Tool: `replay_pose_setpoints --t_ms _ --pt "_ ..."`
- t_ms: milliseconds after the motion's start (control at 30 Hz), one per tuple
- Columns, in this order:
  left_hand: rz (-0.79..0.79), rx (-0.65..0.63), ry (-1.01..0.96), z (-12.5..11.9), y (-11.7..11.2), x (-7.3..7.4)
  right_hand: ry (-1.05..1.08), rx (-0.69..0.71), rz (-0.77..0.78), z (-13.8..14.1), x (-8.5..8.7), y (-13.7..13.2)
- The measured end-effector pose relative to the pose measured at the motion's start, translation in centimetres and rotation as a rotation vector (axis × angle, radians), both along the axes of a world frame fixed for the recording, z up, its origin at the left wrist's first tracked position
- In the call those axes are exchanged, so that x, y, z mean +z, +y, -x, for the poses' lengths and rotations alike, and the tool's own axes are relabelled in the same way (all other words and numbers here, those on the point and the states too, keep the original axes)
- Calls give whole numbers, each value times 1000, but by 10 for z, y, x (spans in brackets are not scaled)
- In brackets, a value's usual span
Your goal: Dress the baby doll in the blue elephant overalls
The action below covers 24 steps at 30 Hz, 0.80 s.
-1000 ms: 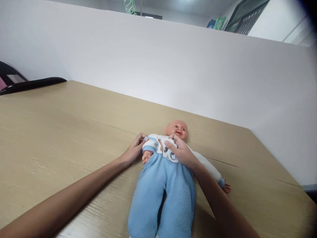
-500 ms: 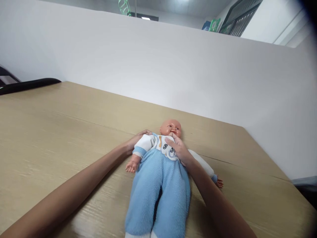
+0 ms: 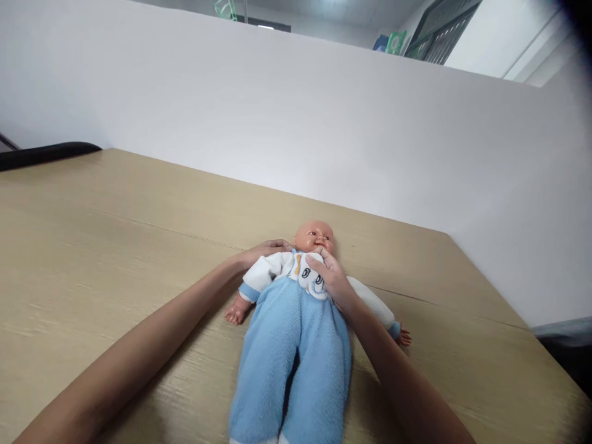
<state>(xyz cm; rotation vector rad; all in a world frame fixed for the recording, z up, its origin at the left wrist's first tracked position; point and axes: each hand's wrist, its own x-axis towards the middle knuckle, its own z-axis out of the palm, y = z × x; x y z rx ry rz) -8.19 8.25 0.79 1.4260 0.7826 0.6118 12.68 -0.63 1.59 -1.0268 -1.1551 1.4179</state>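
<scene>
A baby doll (image 3: 296, 320) in a white top and fluffy blue trousers lies on its back on the wooden table (image 3: 115, 246), head pointing away from me. My left hand (image 3: 263, 250) curls over the doll's shoulder beside the head, fingers on the white top. My right hand (image 3: 330, 277) rests on the doll's chest near the collar, its fingertips pinching the cloth under the chin. One sleeve of the doll reaches out to the left, the other lies behind my right forearm.
A white partition wall (image 3: 324, 123) runs along the table's far and right edges. A black curved object (image 3: 46, 154) sits at the far left edge of the table.
The doll's left-side arm has come down from its chest and now lies stretched out on the table. My left hand slid from that sleeve up to the shoulder by the head.
</scene>
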Motion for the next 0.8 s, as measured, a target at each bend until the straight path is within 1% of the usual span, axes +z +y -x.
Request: replay_pose_setpoints --t_ms 100,200,267,333,433,500,567,633,733,800 --pt "-43 4 120 15 -4 17 -70 -39 -29 1 1 -1" --pt "-155 -30 365 30 -12 37 -243 -157 -104 1 7 -3" --pt "-215 -90 491 37 -17 47 -389 -198 -143 -3 15 -6" --pt "-258 -159 563 42 -19 52 -607 -182 -157 -12 24 -11" --pt "-291 -247 675 53 -15 52 -970 -143 -169 -33 35 -22" --pt "-285 -301 763 61 -10 51 -1081 -122 -195 -49 37 -32" --pt "-288 -345 844 69 -7 54 -1105 -101 -211 -65 32 -43" --pt "-300 -352 931 75 -7 58 -1121 -112 -247 -81 22 -57" --pt "-239 -321 1045 78 -12 66 -1185 -224 -392 -103 1 -83" --pt "-188 -311 1085 77 -17 72 -1201 -287 -444 -117 -13 -104"
